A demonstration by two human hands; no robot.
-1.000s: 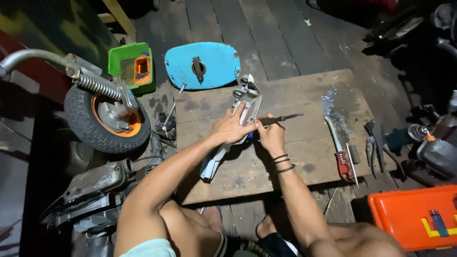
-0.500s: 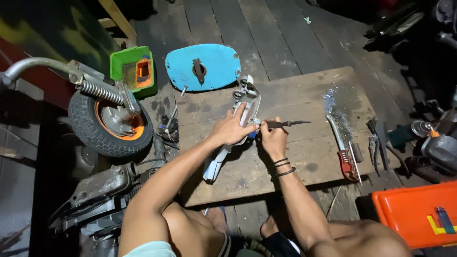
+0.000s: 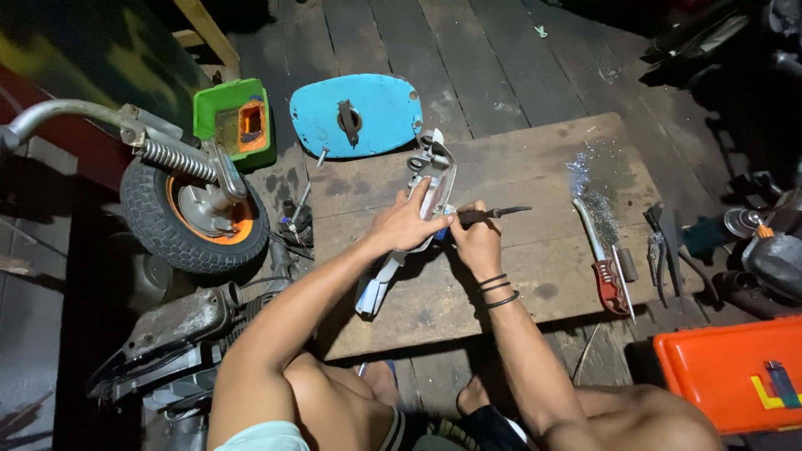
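Note:
A long pale metal part (image 3: 434,179) lies on a wooden board (image 3: 543,250). My left hand (image 3: 407,224) presses down on its middle and holds it in place. My right hand (image 3: 476,242) grips a dark rod-like tool (image 3: 499,214) whose tip points right, level over the board; the hand's lower end sits against the part by a bit of blue. A hacksaw with a red handle (image 3: 603,266) rests on the board to the right, beside a patch of shiny metal filings (image 3: 595,179).
A blue oval cover (image 3: 357,114) and a green box (image 3: 236,121) lie on the plank floor behind the board. A small wheel with an orange rim and a spring fork (image 3: 194,205) stands left. Pliers (image 3: 660,250) and an orange toolbox (image 3: 735,372) sit right.
The view has shifted a little; both hands stay on the part and tool in about the same places on the board.

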